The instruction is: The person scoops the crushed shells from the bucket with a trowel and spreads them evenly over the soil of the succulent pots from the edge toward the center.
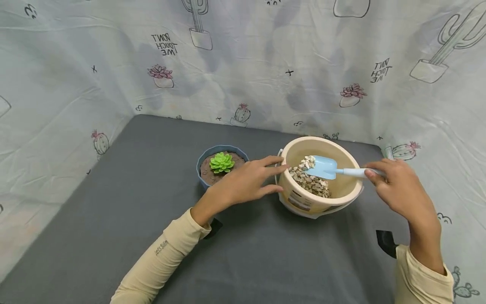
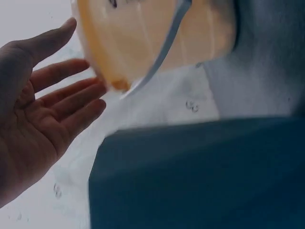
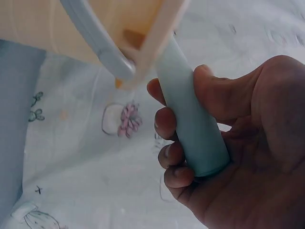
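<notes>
Right, nearest first: cream sleeves (image 1: 159, 253) are cut off by the lower frame edge, and a black piece (image 1: 386, 242) is seen by the right wrist, its fixing hidden. Left hand (image 1: 248, 179) is reached across to the left side of the bucket (image 1: 319, 145); its fingers are extended, nothing is grasped, and the fingertips are laid at the rim, though firm contact can't be confirmed. Right hand (image 1: 398, 185) is wrapped round the handle of a light blue trowel (image 1: 325, 167); in the right wrist view thumb and curled fingers are seen clamped on it, blade hidden there by the bucket wall. Trowel is held across the bucket's right rim, blade inside the mouth. Pale stones (image 1: 308, 162) are seen at the blade tip; whether they are carried or just lie behind it can't be told. Gravel (image 1: 309, 183) is seen on the bucket floor, partly covered by the front rim. Label on the outer wall can't be read. Blue pot (image 1: 224, 147) with soil and a green succulent (image 1: 221, 163) is set left of the bucket, its front hidden by the left forearm. Grey table (image 1: 114, 202) is backed by cactus-print fabric (image 1: 247, 84), top prints cropped.
</notes>
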`<state>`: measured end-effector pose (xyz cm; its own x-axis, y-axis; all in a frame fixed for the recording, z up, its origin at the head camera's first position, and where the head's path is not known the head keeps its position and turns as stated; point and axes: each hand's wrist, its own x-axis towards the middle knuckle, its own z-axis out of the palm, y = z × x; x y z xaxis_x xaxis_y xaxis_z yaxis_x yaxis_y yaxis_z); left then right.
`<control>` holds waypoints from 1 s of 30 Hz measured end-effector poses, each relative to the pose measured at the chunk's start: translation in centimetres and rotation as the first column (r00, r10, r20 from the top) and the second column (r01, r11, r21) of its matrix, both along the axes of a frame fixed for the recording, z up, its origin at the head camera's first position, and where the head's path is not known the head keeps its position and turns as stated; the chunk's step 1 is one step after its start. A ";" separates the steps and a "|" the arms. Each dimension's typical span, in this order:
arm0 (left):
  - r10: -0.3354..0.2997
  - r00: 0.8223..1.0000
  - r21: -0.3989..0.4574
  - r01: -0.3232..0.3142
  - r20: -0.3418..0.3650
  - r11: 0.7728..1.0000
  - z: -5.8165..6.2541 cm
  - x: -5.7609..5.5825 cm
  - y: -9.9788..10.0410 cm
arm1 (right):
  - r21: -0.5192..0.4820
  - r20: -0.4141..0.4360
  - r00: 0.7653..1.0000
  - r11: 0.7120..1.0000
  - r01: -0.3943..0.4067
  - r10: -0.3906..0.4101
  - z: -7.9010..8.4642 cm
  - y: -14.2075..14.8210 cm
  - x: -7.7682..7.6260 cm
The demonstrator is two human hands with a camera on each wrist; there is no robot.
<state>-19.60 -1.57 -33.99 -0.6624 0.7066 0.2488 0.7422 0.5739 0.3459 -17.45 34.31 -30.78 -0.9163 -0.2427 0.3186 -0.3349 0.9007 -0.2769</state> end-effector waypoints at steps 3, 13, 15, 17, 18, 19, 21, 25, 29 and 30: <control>0.021 0.999 0.025 -0.020 -0.026 0.999 0.2 0.3 -1.9 | -0.023 0.001 0.999 0.999 0.035 -0.035 0.4 0.3 0.7; 0.269 0.962 0.098 -0.272 0.036 0.957 1.0 0.6 -10.7 | -0.072 -0.114 0.992 0.997 0.037 -0.045 2.4 -2.4 1.0; 0.298 0.950 0.060 -0.304 0.094 0.951 0.9 0.5 -12.3 | -0.083 -0.137 0.990 0.996 0.019 -0.030 2.6 -3.3 1.2; 0.319 0.932 -0.005 -0.324 0.172 0.946 0.8 0.2 -13.5 | -0.103 -0.151 0.988 0.995 -0.004 -0.012 2.8 -4.2 1.3; 0.329 0.920 -0.041 -0.328 0.213 0.944 0.7 0.1 -13.9 | -0.113 -0.157 0.988 0.993 -0.015 -0.003 2.8 -4.8 1.4; 0.336 0.906 -0.073 -0.328 0.258 0.942 0.6 -0.1 -14.3 | -0.123 -0.155 0.988 0.992 -0.024 0.005 2.9 -5.3 1.4; 0.333 0.888 -0.114 -0.313 0.317 0.943 0.3 -0.4 -14.7 | -0.142 -0.145 0.989 0.989 -0.053 0.032 2.9 -6.6 1.2; 0.354 0.867 -0.150 -0.321 0.350 0.935 -0.3 -0.6 -14.9 | -0.117 -0.128 0.985 0.985 -0.127 0.111 2.7 -10.0 0.5; 0.403 0.855 -0.182 -0.362 0.326 0.914 -0.3 -0.4 -14.9 | -0.088 -0.088 0.975 0.974 -0.210 0.202 1.9 -13.8 -0.6; 0.411 0.852 -0.191 -0.367 0.325 0.911 -0.2 -0.4 -14.8 | -0.081 -0.069 0.973 0.971 -0.225 0.219 1.7 -14.7 -0.9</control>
